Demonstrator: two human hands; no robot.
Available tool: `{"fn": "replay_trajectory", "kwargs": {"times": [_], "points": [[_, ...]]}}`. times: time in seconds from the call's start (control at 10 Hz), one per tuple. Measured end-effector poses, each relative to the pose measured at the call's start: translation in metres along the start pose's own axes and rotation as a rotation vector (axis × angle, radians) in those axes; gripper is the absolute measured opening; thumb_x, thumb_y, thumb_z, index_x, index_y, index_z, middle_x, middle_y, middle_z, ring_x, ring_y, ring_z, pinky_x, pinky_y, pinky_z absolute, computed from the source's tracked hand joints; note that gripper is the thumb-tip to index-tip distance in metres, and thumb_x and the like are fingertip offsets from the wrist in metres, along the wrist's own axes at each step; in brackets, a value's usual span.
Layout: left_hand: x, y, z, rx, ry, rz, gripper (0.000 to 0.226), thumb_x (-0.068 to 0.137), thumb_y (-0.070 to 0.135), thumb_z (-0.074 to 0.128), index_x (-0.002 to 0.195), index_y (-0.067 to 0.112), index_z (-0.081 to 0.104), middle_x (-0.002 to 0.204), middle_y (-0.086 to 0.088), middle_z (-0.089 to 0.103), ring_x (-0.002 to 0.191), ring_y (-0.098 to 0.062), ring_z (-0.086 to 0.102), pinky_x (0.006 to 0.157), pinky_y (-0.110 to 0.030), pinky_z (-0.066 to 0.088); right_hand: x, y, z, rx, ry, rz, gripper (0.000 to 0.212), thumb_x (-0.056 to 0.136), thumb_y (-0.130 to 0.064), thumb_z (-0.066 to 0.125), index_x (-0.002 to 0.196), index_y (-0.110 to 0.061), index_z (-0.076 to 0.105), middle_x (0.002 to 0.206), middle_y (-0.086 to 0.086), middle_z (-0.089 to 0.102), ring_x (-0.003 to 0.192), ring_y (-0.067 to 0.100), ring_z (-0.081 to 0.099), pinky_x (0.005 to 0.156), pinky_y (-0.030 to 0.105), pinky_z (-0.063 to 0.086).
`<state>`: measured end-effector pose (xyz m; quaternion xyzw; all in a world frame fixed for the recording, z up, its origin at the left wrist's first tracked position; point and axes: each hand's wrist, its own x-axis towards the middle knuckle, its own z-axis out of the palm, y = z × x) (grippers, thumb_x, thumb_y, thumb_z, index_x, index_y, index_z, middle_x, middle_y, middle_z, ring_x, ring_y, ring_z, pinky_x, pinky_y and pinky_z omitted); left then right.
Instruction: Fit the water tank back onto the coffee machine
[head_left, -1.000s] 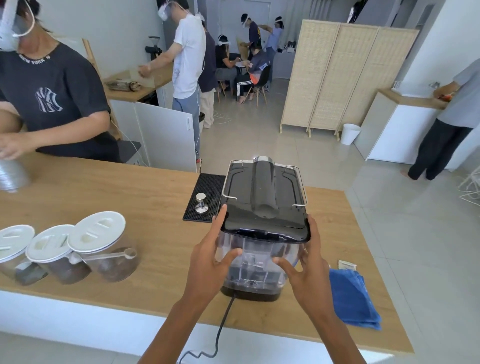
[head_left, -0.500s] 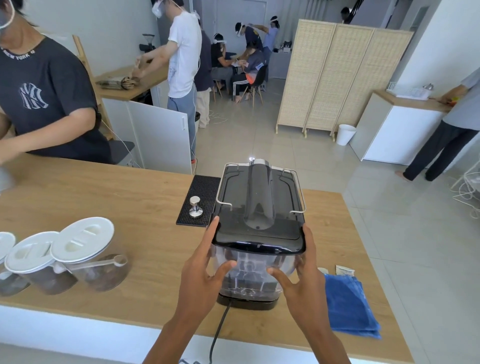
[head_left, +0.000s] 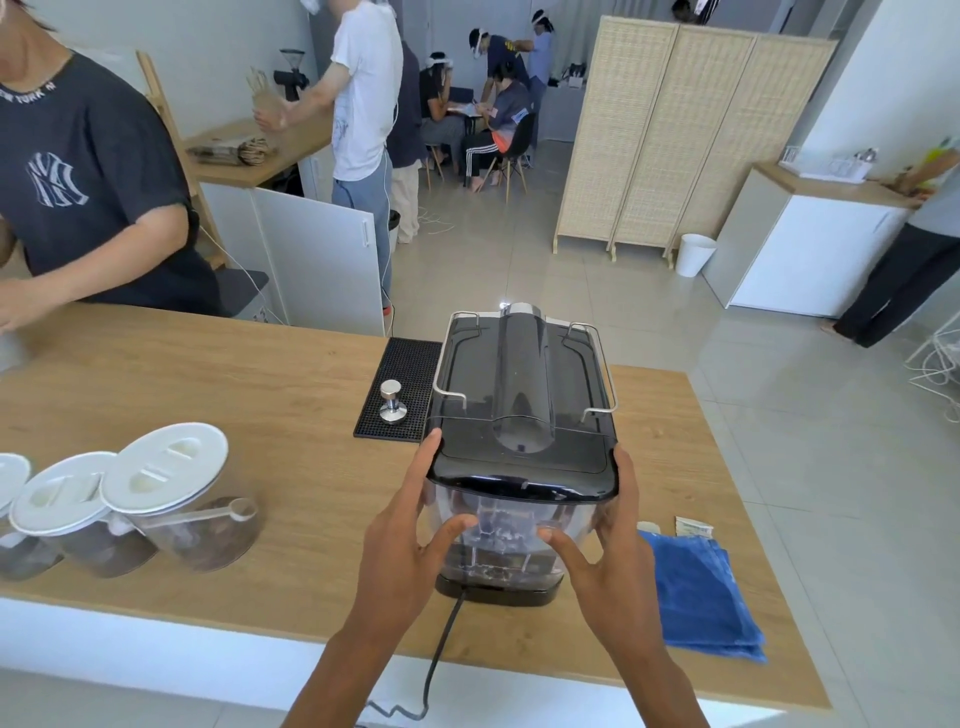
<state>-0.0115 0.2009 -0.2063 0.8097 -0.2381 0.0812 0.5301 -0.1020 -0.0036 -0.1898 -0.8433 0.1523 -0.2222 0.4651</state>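
While both hands, left hand and right hand, clasp clear water tank at coffee machine rear, near counter front edge; blue cloth right, jars left; tiled floor beyond.

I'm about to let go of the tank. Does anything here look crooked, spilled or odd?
Nothing stands out. The clear water tank sits upright under the coffee machine lid, held between the left hand and right hand. The counter shows no spills, and the blue cloth lies folded.
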Motion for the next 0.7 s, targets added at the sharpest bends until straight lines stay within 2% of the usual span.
{"fn": "replay_trajectory", "kwargs": {"times": [0.1, 0.2, 0.3, 0.4, 0.5, 0.6, 0.7], "points": [[-0.001, 0.005, -0.001, -0.002, 0.010, -0.002, 0.089, 0.090, 0.035, 0.071, 0.154, 0.053, 0.012, 0.131, 0.019, 0.059, 0.104, 0.014, 0.056, 0.098, -0.002, 0.036, -0.002, 0.002, 0.003, -0.004, 0.019, 0.001, 0.113, 0.081, -0.034, 0.081, 0.152, -0.059, -0.004, 0.152, -0.006, 0.052, 0.128, 0.021, 0.059, 0.107, 0.038, 0.047], [-0.001, 0.011, -0.001, 0.005, 0.017, -0.007, 0.090, 0.090, 0.037, 0.070, 0.153, 0.056, 0.010, 0.144, 0.025, 0.050, 0.119, 0.019, 0.049, 0.104, -0.006, 0.034, -0.005, 0.000, 0.005, -0.007, 0.038, 0.014, 0.113, 0.081, -0.034, 0.080, 0.153, -0.058, -0.004, 0.155, -0.007, 0.047, 0.136, 0.018, 0.053, 0.112, 0.040, 0.044], [-0.004, 0.009, -0.002, 0.045, 0.009, -0.056, 0.093, 0.091, 0.040, 0.068, 0.155, 0.053, 0.002, 0.148, 0.020, 0.048, 0.127, 0.009, 0.046, 0.104, -0.012, 0.039, -0.006, 0.001, 0.004, 0.022, 0.031, 0.060, 0.113, 0.082, -0.033, 0.080, 0.151, -0.061, -0.005, 0.154, -0.013, 0.044, 0.136, 0.008, 0.048, 0.109, 0.025, 0.039], [-0.017, -0.005, -0.003, 0.087, -0.037, -0.109, 0.083, 0.097, 0.048, 0.055, 0.157, 0.047, -0.002, 0.132, 0.031, 0.050, 0.112, 0.011, 0.059, 0.092, -0.017, 0.051, -0.014, 0.007, 0.005, 0.020, 0.007, 0.086, 0.098, 0.086, -0.042, 0.071, 0.152, -0.059, 0.001, 0.153, -0.023, 0.041, 0.138, 0.002, 0.042, 0.105, 0.021, 0.039], [-0.035, -0.028, -0.003, 0.154, -0.099, -0.153, 0.077, 0.094, 0.060, 0.045, 0.159, 0.040, 0.010, 0.139, 0.032, 0.045, 0.107, -0.005, 0.063, 0.080, -0.007, 0.047, -0.024, 0.027, 0.010, -0.040, 0.015, 0.088, 0.080, 0.089, -0.052, 0.060, 0.148, -0.064, 0.007, 0.152, -0.024, 0.043, 0.141, 0.002, 0.041, 0.108, 0.030, 0.042], [-0.052, -0.074, 0.005, 0.245, -0.239, -0.295, 0.091, 0.081, 0.084, 0.032, 0.157, 0.038, 0.014, 0.166, 0.001, 0.021, 0.150, -0.021, 0.027, 0.113, -0.037, 0.034, -0.036, 0.055, 0.015, -0.119, 0.012, 0.143, 0.075, 0.091, -0.057, 0.051, 0.154, -0.053, 0.009, 0.162, -0.019, 0.030, 0.149, 0.009, 0.031, 0.112, 0.037, 0.040], [-0.063, -0.116, 0.015, 0.530, -0.484, -0.380, 0.117, 0.064, 0.098, 0.006, 0.160, 0.030, 0.009, 0.167, -0.019, -0.008, 0.153, -0.040, -0.010, 0.122, -0.055, 0.004, -0.042, 0.083, 0.024, -0.236, -0.059, 0.151, 0.080, 0.089, -0.071, 0.041, 0.158, -0.038, 0.015, 0.165, -0.009, 0.027, 0.152, 0.017, 0.026, 0.117, 0.040, 0.033]]}}
